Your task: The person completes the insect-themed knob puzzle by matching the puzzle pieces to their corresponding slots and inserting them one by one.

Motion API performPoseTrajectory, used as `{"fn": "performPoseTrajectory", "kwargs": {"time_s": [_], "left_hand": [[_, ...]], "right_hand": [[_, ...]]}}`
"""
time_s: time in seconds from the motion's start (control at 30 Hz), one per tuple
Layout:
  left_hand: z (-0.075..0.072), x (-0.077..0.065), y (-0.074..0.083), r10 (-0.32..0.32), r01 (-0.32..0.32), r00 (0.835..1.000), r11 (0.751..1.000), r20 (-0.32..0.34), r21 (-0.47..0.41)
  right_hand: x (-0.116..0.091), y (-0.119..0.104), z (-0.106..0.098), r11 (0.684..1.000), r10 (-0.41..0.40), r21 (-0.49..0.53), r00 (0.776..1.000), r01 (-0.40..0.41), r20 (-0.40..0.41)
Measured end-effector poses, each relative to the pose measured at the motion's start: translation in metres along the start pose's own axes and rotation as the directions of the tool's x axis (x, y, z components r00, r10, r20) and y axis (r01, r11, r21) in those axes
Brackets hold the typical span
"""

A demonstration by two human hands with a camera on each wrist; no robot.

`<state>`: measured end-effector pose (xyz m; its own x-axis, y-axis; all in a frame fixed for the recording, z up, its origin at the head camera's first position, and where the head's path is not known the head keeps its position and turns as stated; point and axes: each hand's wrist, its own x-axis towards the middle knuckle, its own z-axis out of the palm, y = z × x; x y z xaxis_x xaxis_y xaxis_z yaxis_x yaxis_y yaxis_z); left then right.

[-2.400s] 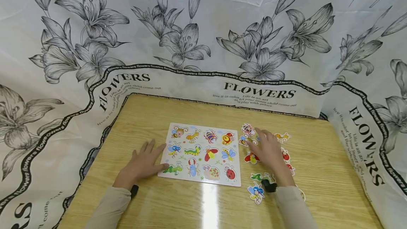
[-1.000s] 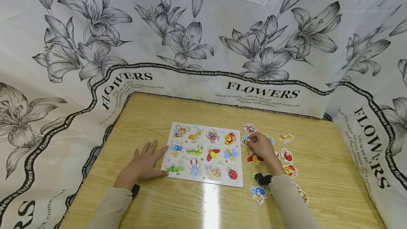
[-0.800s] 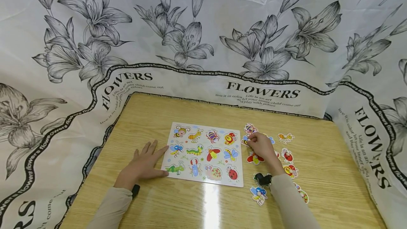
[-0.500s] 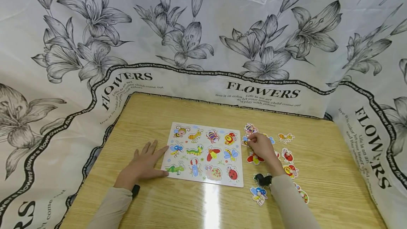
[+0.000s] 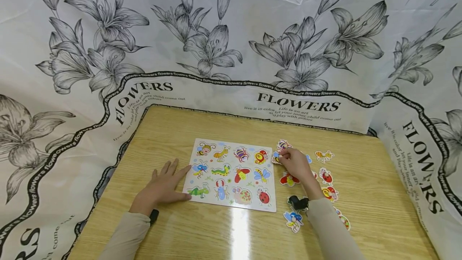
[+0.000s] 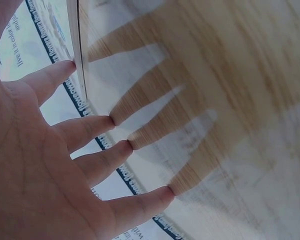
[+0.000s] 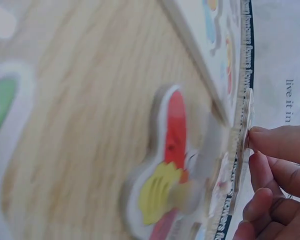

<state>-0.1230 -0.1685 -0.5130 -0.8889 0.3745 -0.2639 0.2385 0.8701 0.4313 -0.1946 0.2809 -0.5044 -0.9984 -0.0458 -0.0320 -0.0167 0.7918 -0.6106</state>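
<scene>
My left hand (image 5: 160,187) lies spread at the left side of a white insect puzzle board (image 5: 231,206), thumb and index fingertip at its edge. In the left wrist view, fingertips (image 6: 122,145) rest on the glossy table, and one finger touches the board's edge (image 6: 80,45). My right hand (image 5: 297,165) pinches a bee puzzle piece (image 5: 276,157) just right of the board; fingers cover part of it. The right wrist view shows this bee piece (image 7: 246,120) edge-on at the thumb and fingertip. A red-winged piece (image 5: 288,179) with a knob lies just below the hand.
More loose pieces lie to the right: a spider (image 5: 284,145), an orange striped insect (image 5: 325,156), a ladybird (image 5: 326,176), a red-and-yellow beetle (image 5: 330,193) and a blue mosquito (image 5: 294,221). A flower-printed cloth (image 5: 231,99) stands around the wooden table (image 5: 173,125).
My right hand has gone from reaching over the pieces to pinching the bee piece, then shifted it slightly left. My left hand has stayed at the board's edge.
</scene>
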Motion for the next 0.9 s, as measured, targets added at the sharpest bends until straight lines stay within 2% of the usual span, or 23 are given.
{"fn": "performPoseTrajectory", "kwargs": {"time_s": [0.2,0.37,0.7,0.9], "left_hand": [[-0.001,0.0,0.001,0.003,-0.003,1.0,1.0,-0.007,-0.003],[-0.002,0.0,0.001,0.0,0.0,1.0,1.0,-0.009,0.002],[-0.002,0.0,-0.001,-0.002,0.002,1.0,1.0,-0.001,0.001],[0.001,0.002,-0.004,-0.003,0.003,1.0,1.0,-0.006,-0.003]], "right_hand": [[0.002,-0.016,0.0,1.0,-0.019,0.013,1.0,0.019,0.012],[0.007,-0.029,0.006,0.997,-0.075,0.022,0.997,0.075,0.0],[0.024,-0.064,0.034,0.988,-0.152,0.035,0.988,0.151,0.032],[0.032,-0.091,0.053,0.983,-0.183,0.029,0.979,0.181,0.093]]}}
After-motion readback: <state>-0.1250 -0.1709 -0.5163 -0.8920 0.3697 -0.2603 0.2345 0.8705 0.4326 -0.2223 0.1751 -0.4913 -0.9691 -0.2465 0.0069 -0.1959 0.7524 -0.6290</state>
